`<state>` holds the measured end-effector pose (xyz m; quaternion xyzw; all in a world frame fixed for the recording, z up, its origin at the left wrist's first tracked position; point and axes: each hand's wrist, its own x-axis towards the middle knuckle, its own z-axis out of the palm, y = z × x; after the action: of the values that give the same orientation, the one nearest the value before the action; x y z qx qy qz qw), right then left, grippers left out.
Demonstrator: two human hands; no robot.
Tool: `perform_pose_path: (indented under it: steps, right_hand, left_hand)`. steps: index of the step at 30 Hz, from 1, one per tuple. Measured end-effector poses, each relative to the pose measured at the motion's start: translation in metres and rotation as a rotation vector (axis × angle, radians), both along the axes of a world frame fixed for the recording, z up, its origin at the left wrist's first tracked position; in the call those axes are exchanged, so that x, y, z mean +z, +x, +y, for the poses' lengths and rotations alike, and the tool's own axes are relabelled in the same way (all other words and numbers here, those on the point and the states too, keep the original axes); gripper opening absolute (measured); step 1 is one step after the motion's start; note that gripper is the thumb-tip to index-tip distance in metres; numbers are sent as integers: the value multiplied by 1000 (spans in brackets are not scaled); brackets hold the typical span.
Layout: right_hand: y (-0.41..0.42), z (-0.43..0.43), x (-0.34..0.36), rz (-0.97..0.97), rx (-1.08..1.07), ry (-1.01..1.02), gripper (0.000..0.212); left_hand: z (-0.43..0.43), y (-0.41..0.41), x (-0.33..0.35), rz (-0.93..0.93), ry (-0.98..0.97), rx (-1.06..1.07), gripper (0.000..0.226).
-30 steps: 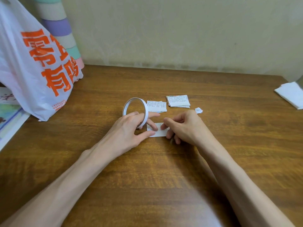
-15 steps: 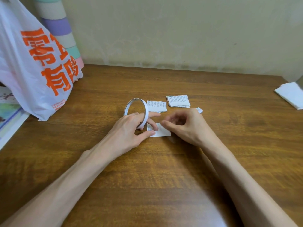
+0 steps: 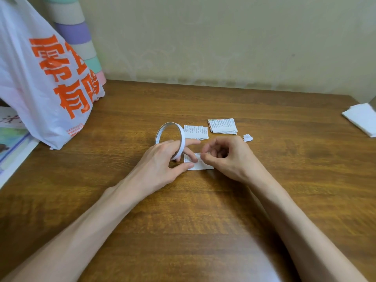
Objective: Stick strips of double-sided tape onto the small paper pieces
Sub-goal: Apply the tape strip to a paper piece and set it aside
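The left hand (image 3: 160, 161) clamps the thin white ring-shaped roll of double-sided tape (image 3: 169, 137) at 10 o'clock of the small white paper rectangle (image 3: 200, 164), the right hand (image 3: 227, 157) curls over it, whether pinching I cannot tell, and a skewed tear could crease the tape or drag the paper.

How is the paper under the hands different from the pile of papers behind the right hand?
The paper under the hands is one piece; the pile is several stacked. The paper looks mostly plain white on top; the pile shows printed text. The left hand and right hand touch the paper; the pile lies untouched. Both are small rectangles.
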<state>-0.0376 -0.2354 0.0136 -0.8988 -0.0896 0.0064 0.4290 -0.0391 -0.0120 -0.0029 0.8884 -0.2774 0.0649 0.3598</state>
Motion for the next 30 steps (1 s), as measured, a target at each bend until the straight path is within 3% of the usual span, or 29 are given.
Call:
perform_pose_path:
  steps: [9, 20, 26, 30]
  right_hand:
    - [3, 5, -8, -51, -56, -100, 11]
    - [6, 5, -8, 6, -84, -91, 12]
    - [1, 6, -6, 3, -47, -62, 9]
    - [-2, 7, -2, 32, -28, -23, 10]
  left_hand:
    - [0, -1, 2, -8, 12, -5, 34]
    - [-2, -4, 8, 21, -56, 89, 58]
    - [1, -6, 8, 38, -30, 211, 26]
    - [0, -6, 12, 115, 61, 270, 24]
